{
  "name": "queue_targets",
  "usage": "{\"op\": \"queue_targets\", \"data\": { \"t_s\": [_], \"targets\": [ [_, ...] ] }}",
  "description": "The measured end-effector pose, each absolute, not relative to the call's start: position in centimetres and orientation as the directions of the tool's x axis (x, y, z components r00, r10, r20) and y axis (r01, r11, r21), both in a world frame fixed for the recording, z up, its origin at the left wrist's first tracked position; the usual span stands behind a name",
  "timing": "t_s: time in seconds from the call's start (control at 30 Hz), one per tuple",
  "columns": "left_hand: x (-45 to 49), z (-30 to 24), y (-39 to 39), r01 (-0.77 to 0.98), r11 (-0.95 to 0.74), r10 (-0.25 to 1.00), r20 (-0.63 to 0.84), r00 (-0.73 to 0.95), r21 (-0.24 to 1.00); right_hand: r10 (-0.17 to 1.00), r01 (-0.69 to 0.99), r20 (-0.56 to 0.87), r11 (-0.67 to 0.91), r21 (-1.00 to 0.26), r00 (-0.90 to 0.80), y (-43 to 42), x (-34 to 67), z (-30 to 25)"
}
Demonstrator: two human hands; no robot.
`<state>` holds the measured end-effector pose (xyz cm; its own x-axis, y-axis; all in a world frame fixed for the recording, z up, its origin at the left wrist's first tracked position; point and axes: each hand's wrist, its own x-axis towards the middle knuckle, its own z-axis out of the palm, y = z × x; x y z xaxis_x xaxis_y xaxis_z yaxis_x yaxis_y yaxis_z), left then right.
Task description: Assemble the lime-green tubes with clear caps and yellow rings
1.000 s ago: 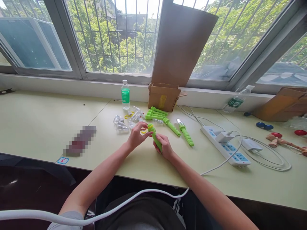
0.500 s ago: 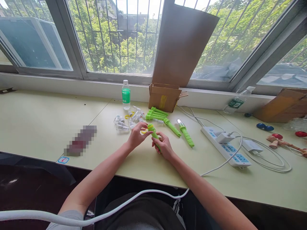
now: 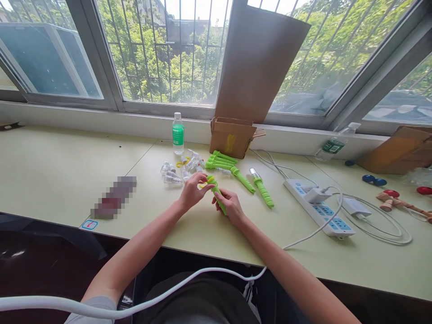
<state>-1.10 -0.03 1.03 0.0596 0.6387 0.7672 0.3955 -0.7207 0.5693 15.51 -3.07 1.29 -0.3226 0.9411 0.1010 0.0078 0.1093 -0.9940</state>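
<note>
My right hand (image 3: 230, 205) is wrapped round the lower part of a ribbed green plastic handle (image 3: 216, 191) held just above the pale green table (image 3: 67, 166). My left hand (image 3: 192, 190) pinches the handle's top end, where a small yellow ring (image 3: 203, 184) shows at my fingertips. Behind my hands lie several clear plastic caps (image 3: 171, 173), a bundle of green handles (image 3: 220, 160), a longer green handle (image 3: 242, 178) and a green handle with a clear tip (image 3: 262, 187).
A water bottle (image 3: 177, 133) and an open cardboard box (image 3: 231, 136) stand at the back by the window. A white power strip (image 3: 319, 207) with cables lies to the right, wooden toys (image 3: 393, 200) beyond it. A white cable (image 3: 162, 290) crosses my lap.
My hands stay almost where they were; the handle's top has tilted a little toward my left hand, whose fingers have closed more tightly over it.
</note>
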Motion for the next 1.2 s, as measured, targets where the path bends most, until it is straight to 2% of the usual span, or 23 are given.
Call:
{"op": "queue_targets", "data": {
  "t_s": [0.1,0.23,0.8,1.2],
  "targets": [
    [-1.22,1.15,-0.12,0.378,-0.732,0.631,0.774,0.06,0.567,0.955,0.099,0.148,0.178,-0.979,-0.258,-3.16,15.19,1.05],
    [-1.16,1.2,-0.22,0.378,-0.736,0.629,0.774,0.075,0.562,0.959,0.14,0.178,0.212,-0.967,-0.222,-3.32,15.04,0.83],
    [-0.89,1.41,-0.49,0.375,-0.713,0.661,0.746,0.078,0.592,0.953,0.003,0.126,0.132,-0.991,-0.276,-3.92,15.33,1.61],
    [-1.0,1.17,-0.3,0.361,-0.735,0.641,0.761,0.096,0.574,0.956,0.046,0.094,0.111,-0.993,-0.277,-3.7,15.3,1.25]
  ]
}}
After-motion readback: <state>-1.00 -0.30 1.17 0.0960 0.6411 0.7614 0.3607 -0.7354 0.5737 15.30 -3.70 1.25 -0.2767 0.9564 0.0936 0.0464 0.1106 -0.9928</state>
